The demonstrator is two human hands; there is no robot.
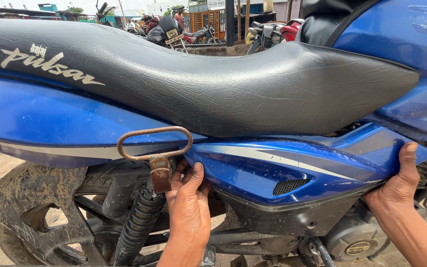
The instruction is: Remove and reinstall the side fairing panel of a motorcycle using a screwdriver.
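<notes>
- Left hand (189, 207) is gripping the rear end of a blue side panel (292, 170), fingers spread.
- Right hand (400, 190) is clasping its front tip.
- Panel is running lengthwise under the black seat (233, 84), tapering forward.

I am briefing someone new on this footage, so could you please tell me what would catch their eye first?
First, the blue side panel of a motorcycle, gripped by both hands: the left hand at its rear lower edge, the right hand at its front end. Above it stretches the long black seat with cracked, creased vinyl. A rusty metal loop hangs just left of the panel, above the rear shock spring.
</notes>
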